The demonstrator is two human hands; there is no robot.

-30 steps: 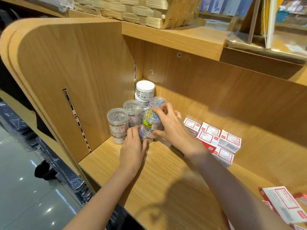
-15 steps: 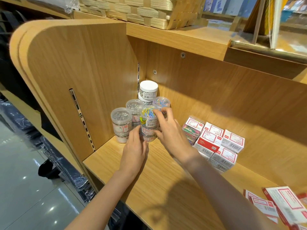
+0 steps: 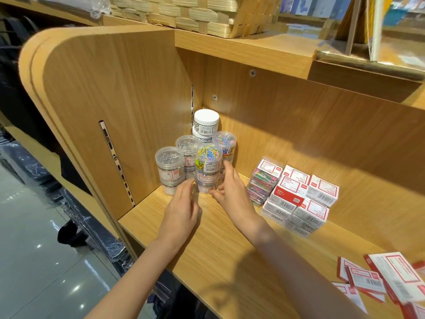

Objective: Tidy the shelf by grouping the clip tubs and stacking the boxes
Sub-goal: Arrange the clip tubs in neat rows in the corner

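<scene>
Watching the head view. Clip tubs (image 3: 202,155) sit clustered in the back left corner of the wooden shelf (image 3: 230,261), stacked in short columns. Rearmost column topped by a white-lidded tub (image 3: 206,122). In front of it, two columns with coloured clips: one at the back right (image 3: 225,143), one at the front (image 3: 208,158). Two columns of silver clips to the left, the nearest of them (image 3: 169,163) close to the side panel (image 3: 115,111).

Left hand (image 3: 181,210) is low at the foot of the front column, fingers loosely forward, fingertips blurred; I cannot tell whether they touch the bottom tub. Right hand (image 3: 232,194) is on the other side of the same column, fingers relaxed and slightly spread, thumb toward the base; it looks just beside the tubs, not clamped on anything.

Red-and-white boxes (image 3: 303,194) stand stacked in a block right of the hands, against a stack of clear cases of coloured clips (image 3: 264,178). More flat red-and-white boxes (image 3: 379,279) lie loose at the shelf's near right end.

Woven basket (image 3: 195,14) on the shelf above
</scene>
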